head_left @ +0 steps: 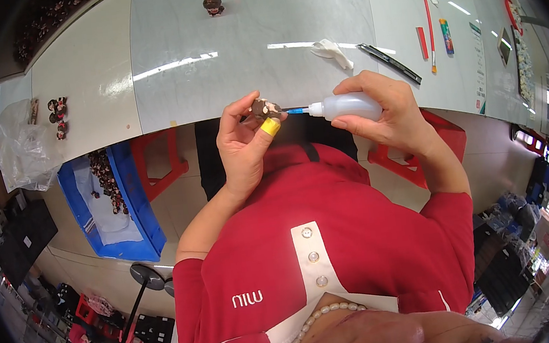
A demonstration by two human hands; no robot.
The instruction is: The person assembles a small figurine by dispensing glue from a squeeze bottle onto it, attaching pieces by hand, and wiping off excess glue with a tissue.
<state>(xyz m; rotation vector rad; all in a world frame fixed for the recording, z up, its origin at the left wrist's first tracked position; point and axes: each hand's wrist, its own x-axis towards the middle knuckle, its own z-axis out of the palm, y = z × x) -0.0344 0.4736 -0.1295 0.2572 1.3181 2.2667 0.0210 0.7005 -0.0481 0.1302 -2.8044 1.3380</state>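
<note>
Between the thumb and fingers of my left hand [243, 141] is a small brown and pink figurine [267, 109]. Yellow tape [271, 127] wraps that thumb. My right hand [384, 105] grips a translucent white squeeze bottle [351, 106] lying sideways, its blue nozzle [295, 110] pointing left. The nozzle's tip is at the figurine's right side; whether it touches cannot be made out. Both hands are over the table's near edge. Another brown figurine [213, 5] stands at the far side of the table [237, 62].
Crumpled tissue [332, 53], a black pen-like tool [391, 64], a red brush [431, 37] and a colourful tube [446, 36] lie to the right. Small figurines [58, 117] and a plastic bag [21, 149] are at left. Below stand a blue crate [138, 198] and red stools [158, 166].
</note>
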